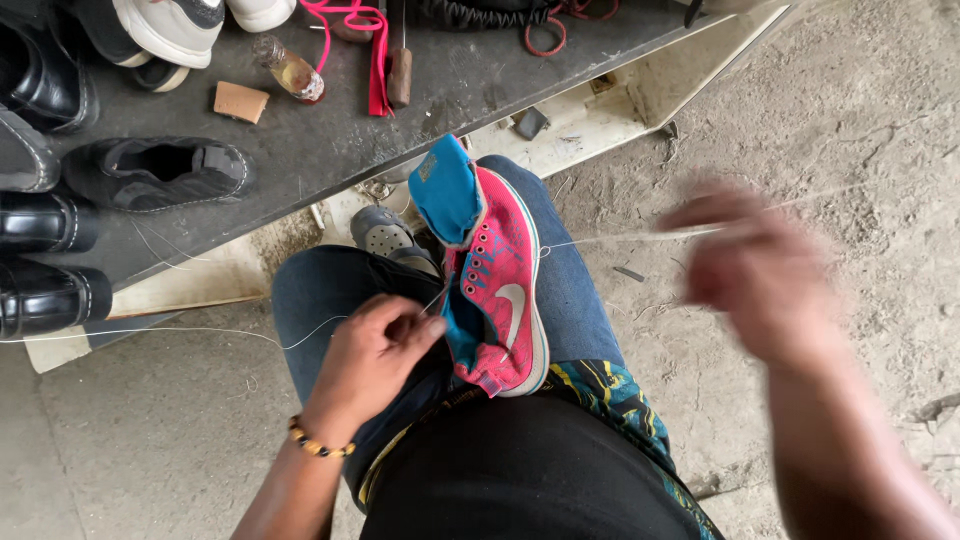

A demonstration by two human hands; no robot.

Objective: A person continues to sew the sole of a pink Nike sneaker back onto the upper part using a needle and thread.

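A pink sneaker [500,285] with a blue tongue and lining stands wedged between my knees, toe up. My left hand [375,355] rests on my left thigh beside the shoe, fingers pinched on a thin white thread [250,332] that trails off to the left. My right hand [760,270] is blurred and raised to the right of the shoe, closed on another length of thread [620,238] pulled taut from the sneaker's sole edge.
A dark low bench [330,130] ahead carries black shoes [150,170], a white-and-grey sneaker [170,28], a small glass bottle [290,72], a tan block [240,100], a pink strap [378,60] and a wooden-handled tool [400,75]. Bare dirt floor lies right.
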